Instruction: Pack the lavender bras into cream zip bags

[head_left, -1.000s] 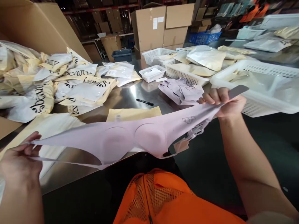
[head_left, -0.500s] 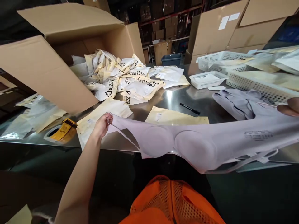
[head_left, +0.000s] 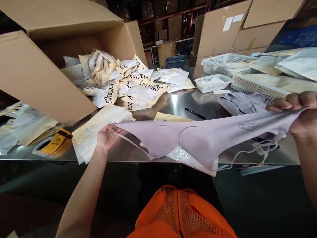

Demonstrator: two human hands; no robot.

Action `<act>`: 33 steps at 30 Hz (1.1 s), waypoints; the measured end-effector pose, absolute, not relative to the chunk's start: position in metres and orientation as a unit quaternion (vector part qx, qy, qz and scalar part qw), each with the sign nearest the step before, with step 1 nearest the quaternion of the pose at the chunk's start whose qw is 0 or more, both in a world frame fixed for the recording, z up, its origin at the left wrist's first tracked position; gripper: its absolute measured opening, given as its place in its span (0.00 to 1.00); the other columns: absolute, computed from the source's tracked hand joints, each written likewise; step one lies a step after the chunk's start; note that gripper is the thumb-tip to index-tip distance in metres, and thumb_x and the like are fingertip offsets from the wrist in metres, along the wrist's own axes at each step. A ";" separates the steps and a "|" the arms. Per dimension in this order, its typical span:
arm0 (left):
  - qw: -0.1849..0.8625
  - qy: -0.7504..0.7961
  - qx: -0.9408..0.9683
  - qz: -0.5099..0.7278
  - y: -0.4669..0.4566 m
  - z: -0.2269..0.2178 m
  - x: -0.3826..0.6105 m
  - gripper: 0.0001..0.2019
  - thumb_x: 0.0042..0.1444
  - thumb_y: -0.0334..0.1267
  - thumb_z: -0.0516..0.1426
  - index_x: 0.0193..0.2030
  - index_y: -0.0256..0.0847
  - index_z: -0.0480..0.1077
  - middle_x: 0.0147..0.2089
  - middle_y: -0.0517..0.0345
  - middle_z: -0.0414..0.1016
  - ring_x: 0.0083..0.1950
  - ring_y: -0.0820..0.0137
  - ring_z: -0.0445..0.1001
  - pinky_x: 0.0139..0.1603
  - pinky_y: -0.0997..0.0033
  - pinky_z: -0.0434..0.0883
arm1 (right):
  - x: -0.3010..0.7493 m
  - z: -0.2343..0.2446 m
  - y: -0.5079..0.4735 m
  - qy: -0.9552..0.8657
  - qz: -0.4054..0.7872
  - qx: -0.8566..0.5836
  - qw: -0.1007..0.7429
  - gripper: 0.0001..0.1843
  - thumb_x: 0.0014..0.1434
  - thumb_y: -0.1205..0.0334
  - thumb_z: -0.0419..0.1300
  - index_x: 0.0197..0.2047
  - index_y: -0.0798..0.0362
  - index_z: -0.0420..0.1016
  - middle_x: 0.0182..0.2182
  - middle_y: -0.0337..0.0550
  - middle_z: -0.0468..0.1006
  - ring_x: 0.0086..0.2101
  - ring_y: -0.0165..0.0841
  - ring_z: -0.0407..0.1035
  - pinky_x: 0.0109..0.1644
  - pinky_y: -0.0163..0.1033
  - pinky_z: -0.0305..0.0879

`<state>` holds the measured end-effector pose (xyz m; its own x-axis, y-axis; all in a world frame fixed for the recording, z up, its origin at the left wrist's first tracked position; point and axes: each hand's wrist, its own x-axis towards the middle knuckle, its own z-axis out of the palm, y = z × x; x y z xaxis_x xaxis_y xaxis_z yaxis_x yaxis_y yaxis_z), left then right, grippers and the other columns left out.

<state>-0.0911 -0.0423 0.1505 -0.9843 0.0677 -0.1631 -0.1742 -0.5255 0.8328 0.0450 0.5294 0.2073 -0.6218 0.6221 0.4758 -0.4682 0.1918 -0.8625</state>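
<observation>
While both hands are up over the front edge of the table (head_left: 175, 105), the bra (head_left: 183, 135) is pulled long between them. Its long axis goes from side to side, across the front of the body, and in the view it climbs a little toward the right end. From the left hand (head_left: 107, 137) the bra lies to the right; from the right hand (head_left: 297, 114) it lies to the left, so each hand has one end. The two cups are in the left part of this length, therefore the left hand is nearer to them. The small print (head_left: 248, 127) is on the right part, nearer to the right hand.

The left fingers pinch the narrow end at its tip, and a thin strap goes down from there to the cup. The right fingers are bent over the other end and grasp it; the right thumb I cannot see well. Below this end a loose strap (head_left: 268, 143) hangs.

Under the cups shows a shiny bag (head_left: 184, 156); if the bra touches it, I cannot tell. Just behind the bra are a yellow envelope (head_left: 170, 116) and a pen (head_left: 195, 113). A second bra (head_left: 244, 101) lies behind the right part. Beside the left hand is a stack of envelopes (head_left: 95, 127), and farther left a tape roll (head_left: 54, 145).
</observation>
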 end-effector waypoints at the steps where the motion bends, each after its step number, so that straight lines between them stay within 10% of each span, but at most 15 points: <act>1: 0.052 0.477 -0.051 0.876 -0.039 0.153 -0.093 0.14 0.58 0.36 0.48 0.21 0.41 0.57 0.19 0.62 0.58 0.26 0.70 0.70 0.43 0.56 0.76 | 0.045 0.210 0.523 -0.624 0.686 -0.064 0.370 0.22 0.54 0.71 0.30 0.13 0.66 0.50 0.10 0.41 0.53 0.20 0.19 0.58 0.30 0.57 0.39; 9: -0.051 0.535 0.081 0.840 0.042 0.165 -0.105 0.09 0.50 0.38 0.55 0.24 0.41 0.59 0.23 0.63 0.63 0.27 0.75 0.68 0.35 0.75 0.71 | 0.039 0.228 0.490 -0.609 0.753 -0.003 0.249 0.10 0.46 0.77 0.24 0.19 0.63 0.38 0.15 0.37 0.47 0.22 0.19 0.53 0.29 0.50 0.39; 13: 0.018 0.628 0.199 0.752 0.123 0.141 -0.073 0.05 0.47 0.36 0.62 0.28 0.41 0.70 0.50 0.53 0.78 0.54 0.63 0.74 0.55 0.64 0.71 | 0.029 0.246 0.460 -0.599 0.775 0.036 0.197 0.14 0.50 0.77 0.26 0.18 0.60 0.41 0.15 0.37 0.49 0.21 0.20 0.55 0.30 0.42 0.47; 17: 0.009 0.808 0.426 0.407 0.178 0.113 -0.027 0.06 0.47 0.37 0.65 0.30 0.38 0.74 0.67 0.40 0.65 0.71 0.48 0.57 0.70 0.49 0.59 | 0.006 0.253 0.411 -0.623 0.759 0.135 0.132 0.10 0.49 0.68 0.45 0.18 0.55 0.52 0.16 0.35 0.56 0.23 0.23 0.59 0.34 0.38 0.59; 19: -0.080 0.850 0.471 0.223 0.181 0.099 -0.009 0.09 0.52 0.38 0.62 0.37 0.33 0.76 0.65 0.32 0.66 0.71 0.47 0.58 0.71 0.47 0.58 | -0.004 0.247 0.386 -0.677 0.704 0.193 0.093 0.02 0.47 0.65 0.55 0.25 0.53 0.64 0.21 0.35 0.66 0.28 0.27 0.65 0.40 0.40 0.66; 24: -0.249 0.854 0.414 0.194 0.123 0.069 0.030 0.10 0.59 0.32 0.54 0.41 0.33 0.77 0.53 0.42 0.78 0.59 0.52 0.74 0.63 0.49 0.69 | -0.010 0.215 0.352 -0.876 0.410 0.222 0.123 0.23 0.56 0.59 0.61 0.55 0.50 0.67 0.54 0.49 0.71 0.54 0.42 0.66 0.60 0.54 0.64; 33: -0.297 0.879 0.301 0.220 0.023 0.056 0.090 0.08 0.61 0.29 0.54 0.38 0.40 0.75 0.47 0.50 0.81 0.53 0.61 0.78 0.59 0.55 0.72 | 0.033 0.132 0.320 -0.950 0.144 0.247 0.126 0.21 0.60 0.63 0.56 0.57 0.59 0.71 0.52 0.58 0.73 0.54 0.49 0.67 0.59 0.57 0.65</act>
